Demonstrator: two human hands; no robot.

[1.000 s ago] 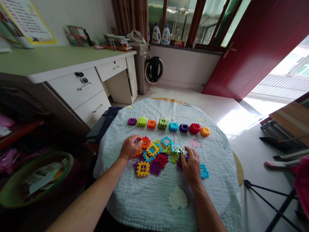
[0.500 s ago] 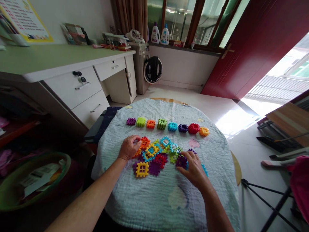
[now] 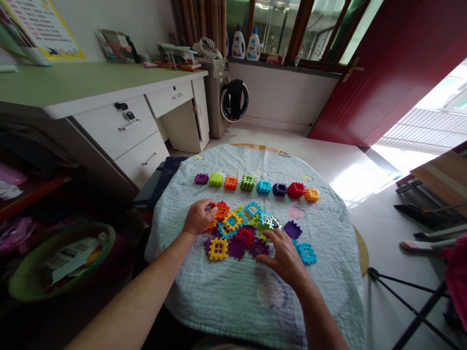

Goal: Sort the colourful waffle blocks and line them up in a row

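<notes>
A loose pile of toothed plastic building blocks lies on the cloth between my hands. My left hand [image 3: 199,217] rests at the pile's left side with its fingers curled, beside an orange block [image 3: 222,210]; what is inside the fingers is hidden. My right hand [image 3: 286,253] is over the right side, thumb and fingers apart, its thumb close to a purple block [image 3: 259,247]. Beyond its fingers lies a dark purple block [image 3: 292,229], and a blue window-shaped block [image 3: 307,253] sits to its right. A yellow window-shaped block [image 3: 218,249] is at the pile's front.
Behind the pile runs a row of assembled block groups, from purple [image 3: 201,179] to yellow-orange [image 3: 313,195]. A pale cloth [image 3: 233,296] covers the round table. Left are a desk [image 3: 109,87] and a basket [image 3: 105,238]; black tripod legs [image 3: 394,296] stand at the right.
My right hand has moved left over the pile. The dark purple and blue blocks at the right, partly covered before, now show. My left hand stays by the orange blocks; the view has shifted slightly.
</notes>
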